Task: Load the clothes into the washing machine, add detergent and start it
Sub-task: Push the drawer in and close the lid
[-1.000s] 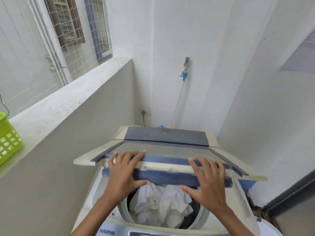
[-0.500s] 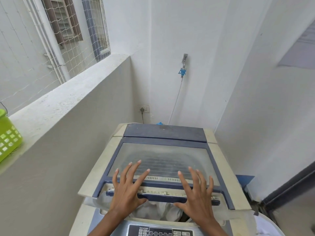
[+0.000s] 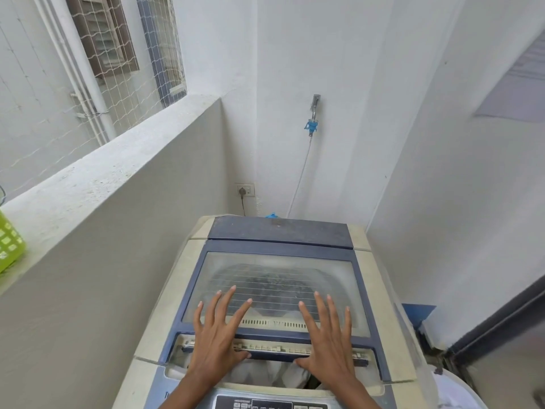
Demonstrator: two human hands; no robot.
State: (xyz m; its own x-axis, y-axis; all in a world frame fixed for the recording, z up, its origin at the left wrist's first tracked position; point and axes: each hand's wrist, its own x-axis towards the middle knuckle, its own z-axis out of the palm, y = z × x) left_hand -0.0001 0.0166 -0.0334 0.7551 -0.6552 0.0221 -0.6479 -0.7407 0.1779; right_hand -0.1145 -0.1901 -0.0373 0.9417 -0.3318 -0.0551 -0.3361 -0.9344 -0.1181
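Observation:
A top-loading washing machine [image 3: 177, 293] stands in front of me, cream with a dark blue frame. Its folding lid [image 3: 277, 278], with a clear window, lies almost flat over the tub. My left hand [image 3: 216, 335] and my right hand [image 3: 327, 338] press flat on the lid's front part, fingers spread and straight. White clothes [image 3: 265, 374] show in the narrow gap under the lid's front edge. The control panel [image 3: 271, 404] sits at the bottom edge of the view. No detergent is in view.
A grey parapet wall [image 3: 97, 184] runs close along the left, with a green basket [image 3: 8, 246] on its ledge. White walls stand behind and to the right. A tap with a hose [image 3: 312, 119] and a wall socket [image 3: 244, 190] are behind the machine.
The lid came down from a raised, folded position to almost flat over the tub. Both hands followed it down and stayed pressed on its front part.

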